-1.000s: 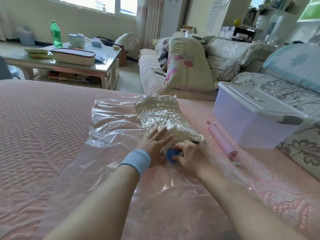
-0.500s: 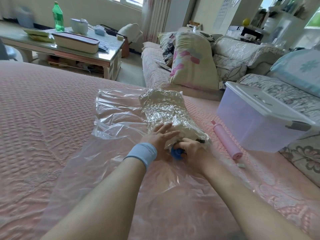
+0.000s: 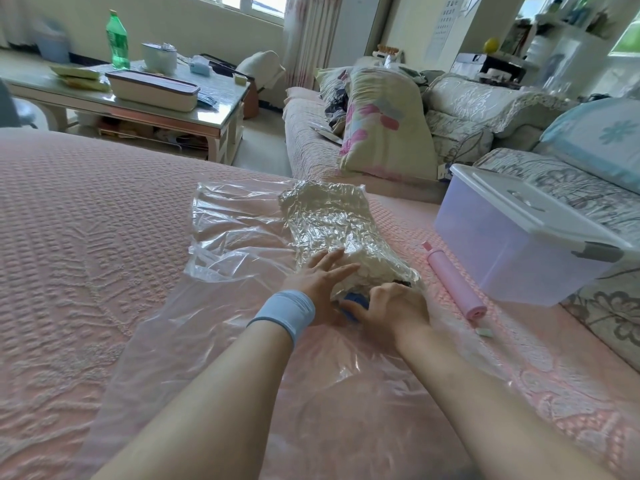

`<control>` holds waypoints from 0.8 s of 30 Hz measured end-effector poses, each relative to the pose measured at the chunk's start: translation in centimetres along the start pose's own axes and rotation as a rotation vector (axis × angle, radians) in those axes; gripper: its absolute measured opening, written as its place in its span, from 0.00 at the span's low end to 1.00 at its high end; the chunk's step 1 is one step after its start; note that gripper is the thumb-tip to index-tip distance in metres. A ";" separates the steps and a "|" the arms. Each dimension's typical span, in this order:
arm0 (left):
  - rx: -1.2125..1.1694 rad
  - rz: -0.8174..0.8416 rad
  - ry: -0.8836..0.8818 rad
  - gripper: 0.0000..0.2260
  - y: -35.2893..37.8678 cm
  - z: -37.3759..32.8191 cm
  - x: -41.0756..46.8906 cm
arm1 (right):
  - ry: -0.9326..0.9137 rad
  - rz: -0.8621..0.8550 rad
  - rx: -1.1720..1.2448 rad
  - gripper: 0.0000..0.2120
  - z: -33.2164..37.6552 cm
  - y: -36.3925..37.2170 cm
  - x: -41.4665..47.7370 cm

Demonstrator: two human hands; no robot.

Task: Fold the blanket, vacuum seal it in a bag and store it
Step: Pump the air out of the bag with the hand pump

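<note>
A clear vacuum bag (image 3: 239,233) lies flat on the pink bedspread, with the cream blanket (image 3: 332,220) shrunk tight and wrinkled inside it. My left hand (image 3: 322,278), with a pale blue wristband, presses flat on the near end of the bundle, fingers straight. My right hand (image 3: 391,306) curls round the blue valve cap (image 3: 355,301) on the bag, just beside the left hand. A pink hand pump (image 3: 453,282) lies on the bed to the right of the bag.
A translucent storage box (image 3: 512,251) with a white lid sits at the right on the bed edge. A small pale clip (image 3: 485,331) lies near the pump. Sofa with pillows (image 3: 384,123) behind; coffee table (image 3: 211,112) with a green bottle at far left.
The view has shifted slightly downward and closer. Both hands stay at the valve; my right hand's fingers have closed more over the blue cap.
</note>
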State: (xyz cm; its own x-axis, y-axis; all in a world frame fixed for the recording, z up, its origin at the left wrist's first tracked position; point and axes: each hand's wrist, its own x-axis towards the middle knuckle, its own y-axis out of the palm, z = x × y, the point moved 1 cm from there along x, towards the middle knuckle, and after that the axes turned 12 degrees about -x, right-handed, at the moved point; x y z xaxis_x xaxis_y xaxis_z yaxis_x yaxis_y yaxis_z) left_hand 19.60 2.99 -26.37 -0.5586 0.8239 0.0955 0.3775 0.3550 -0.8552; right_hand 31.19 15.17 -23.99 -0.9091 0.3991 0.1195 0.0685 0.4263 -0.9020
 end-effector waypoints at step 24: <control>-0.005 0.014 -0.013 0.44 0.0 0.0 -0.1 | -0.021 0.023 0.180 0.24 -0.2 1.2 -0.1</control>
State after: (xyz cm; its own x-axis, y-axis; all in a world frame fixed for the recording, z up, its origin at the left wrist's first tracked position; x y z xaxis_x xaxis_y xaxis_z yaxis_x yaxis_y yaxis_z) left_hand 19.68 2.92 -26.35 -0.5629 0.8230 0.0765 0.3893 0.3456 -0.8538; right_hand 31.42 15.84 -24.99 -0.9168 0.3889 0.0908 0.0165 0.2642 -0.9643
